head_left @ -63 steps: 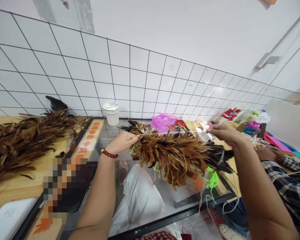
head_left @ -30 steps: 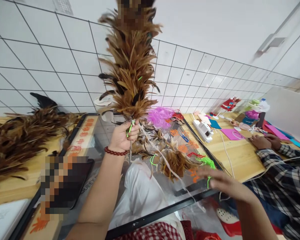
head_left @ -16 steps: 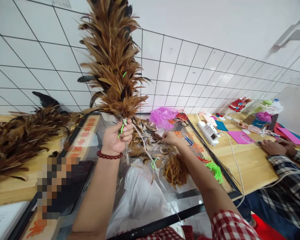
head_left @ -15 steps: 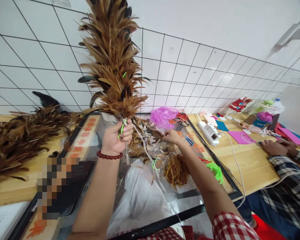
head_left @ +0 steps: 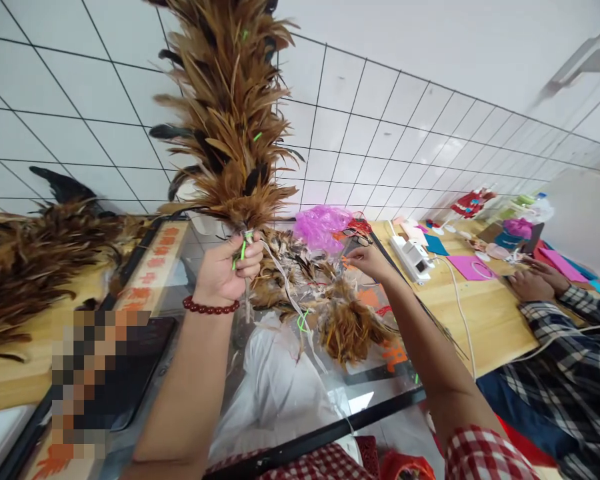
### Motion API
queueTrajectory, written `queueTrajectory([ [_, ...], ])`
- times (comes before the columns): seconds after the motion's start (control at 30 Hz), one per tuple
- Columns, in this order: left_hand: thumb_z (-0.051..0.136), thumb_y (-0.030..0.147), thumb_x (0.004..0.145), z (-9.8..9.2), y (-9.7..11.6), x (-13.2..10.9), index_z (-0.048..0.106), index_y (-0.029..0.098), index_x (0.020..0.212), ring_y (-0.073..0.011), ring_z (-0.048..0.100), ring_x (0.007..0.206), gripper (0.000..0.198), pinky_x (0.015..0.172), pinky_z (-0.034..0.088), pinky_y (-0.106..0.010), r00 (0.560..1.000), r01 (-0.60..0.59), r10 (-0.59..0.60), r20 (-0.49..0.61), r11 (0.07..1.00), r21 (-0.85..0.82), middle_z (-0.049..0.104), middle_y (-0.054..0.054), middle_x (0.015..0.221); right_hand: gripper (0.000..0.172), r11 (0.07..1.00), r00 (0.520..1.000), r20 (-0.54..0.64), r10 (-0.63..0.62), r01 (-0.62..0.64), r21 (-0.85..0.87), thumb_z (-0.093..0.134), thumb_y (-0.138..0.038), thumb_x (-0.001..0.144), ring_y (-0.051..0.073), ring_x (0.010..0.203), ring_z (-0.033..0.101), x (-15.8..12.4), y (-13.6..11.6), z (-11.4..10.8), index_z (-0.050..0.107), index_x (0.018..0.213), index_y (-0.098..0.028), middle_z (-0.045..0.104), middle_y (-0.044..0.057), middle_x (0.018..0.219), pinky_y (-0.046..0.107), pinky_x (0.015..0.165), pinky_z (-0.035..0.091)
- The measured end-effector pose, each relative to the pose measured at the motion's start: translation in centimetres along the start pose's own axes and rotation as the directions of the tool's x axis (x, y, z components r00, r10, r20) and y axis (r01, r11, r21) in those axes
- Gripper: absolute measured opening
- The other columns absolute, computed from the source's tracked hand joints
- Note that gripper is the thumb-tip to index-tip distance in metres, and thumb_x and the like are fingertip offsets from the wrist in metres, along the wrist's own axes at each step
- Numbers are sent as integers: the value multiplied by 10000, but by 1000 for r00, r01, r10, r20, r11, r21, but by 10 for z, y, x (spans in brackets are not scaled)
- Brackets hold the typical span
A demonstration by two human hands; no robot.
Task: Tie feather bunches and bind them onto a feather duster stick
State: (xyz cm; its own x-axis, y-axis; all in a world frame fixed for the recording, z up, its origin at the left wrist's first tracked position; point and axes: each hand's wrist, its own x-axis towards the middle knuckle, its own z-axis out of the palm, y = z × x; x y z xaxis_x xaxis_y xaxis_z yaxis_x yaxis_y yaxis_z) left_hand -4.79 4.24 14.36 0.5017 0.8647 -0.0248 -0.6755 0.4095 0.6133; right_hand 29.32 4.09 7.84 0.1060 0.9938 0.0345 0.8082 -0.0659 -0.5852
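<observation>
My left hand [head_left: 229, 270] is closed around the base of a feather duster [head_left: 235, 127], which stands nearly upright with brown and black feathers. Bright green string [head_left: 242, 252] and white wrapping show at the grip, and a pale ribbon [head_left: 285, 283] trails down from there. Over the right edge of a loose feather pile [head_left: 300, 267] is my right hand [head_left: 373, 263], thumb and fingers pinched together; what they hold, if anything, is too small to make out. A fluffy golden-brown feather bunch [head_left: 350, 330] lies nearer to me on the glass tabletop [head_left: 280, 333].
More long feathers [head_left: 25, 267] lie on the wooden table at left, near a dark phone [head_left: 130, 373]. Behind the pile sit a pink plastic bag [head_left: 320, 225] and glasses [head_left: 357, 237]. A white power strip [head_left: 413, 257] and another person's hands [head_left: 533, 283] are at right.
My right hand has moved right, off the feather pile. My left hand still grips the duster. The view has shifted slightly.
</observation>
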Motion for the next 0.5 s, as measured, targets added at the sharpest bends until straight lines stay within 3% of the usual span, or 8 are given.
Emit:
queueTrajectory([
  [0.13, 383, 182, 917, 2, -1, -1, 568, 75, 791, -12, 249, 374, 248, 333, 201, -110, 1000, -3, 3, -2, 1000, 11, 359, 36, 578, 199, 960, 996, 57, 70, -52, -276, 622, -327, 740, 208, 805, 645, 5, -18, 29, 727, 748, -159, 708, 94, 778, 262, 685, 424],
  [0.2, 377, 174, 916, 2, -1, -2, 571, 74, 793, -12, 252, 374, 251, 333, 204, -109, 1000, -7, 7, -4, 1000, 14, 360, 34, 580, 191, 957, 987, 73, 144, -120, -265, 689, -339, 663, 237, 831, 647, 9, -25, 41, 715, 675, -150, 704, 118, 758, 280, 699, 429],
  [0.27, 379, 172, 914, 2, -2, -1, 575, 72, 794, -12, 251, 372, 251, 330, 203, -110, 1000, -13, 13, -8, 1000, 17, 361, 32, 582, 180, 978, 980, 134, 150, -127, -165, 724, -310, 597, 234, 800, 644, 13, -29, 46, 710, 658, -141, 697, 104, 719, 286, 697, 438],
  [0.37, 383, 165, 912, 2, -7, 3, 580, 69, 794, -12, 259, 377, 249, 331, 207, -107, 999, -19, 19, -25, 999, 26, 375, 25, 586, 279, 999, 984, 170, 45, -49, 21, 637, -341, 672, 179, 756, 632, 18, -24, 39, 728, 853, -149, 709, 48, 784, 272, 690, 454],
  [0.43, 398, 151, 906, 2, -14, 8, 578, 72, 795, -12, 287, 393, 226, 341, 226, -102, 999, -14, 15, -41, 999, 29, 405, 11, 607, 329, 980, 992, 119, -32, 7, 201, 621, -374, 680, 163, 749, 623, 18, -18, 28, 715, 902, -150, 709, 35, 825, 272, 696, 463],
  [0.5, 427, 138, 894, 1, -23, 14, 573, 79, 799, -18, 335, 421, 184, 357, 264, -102, 999, 5, -4, -48, 1000, 18, 451, -11, 649, 307, 938, 995, 20, -99, 87, 336, 665, -390, 639, 158, 737, 613, 15, -17, 14, 697, 828, -150, 695, 29, 801, 277, 697, 467],
])
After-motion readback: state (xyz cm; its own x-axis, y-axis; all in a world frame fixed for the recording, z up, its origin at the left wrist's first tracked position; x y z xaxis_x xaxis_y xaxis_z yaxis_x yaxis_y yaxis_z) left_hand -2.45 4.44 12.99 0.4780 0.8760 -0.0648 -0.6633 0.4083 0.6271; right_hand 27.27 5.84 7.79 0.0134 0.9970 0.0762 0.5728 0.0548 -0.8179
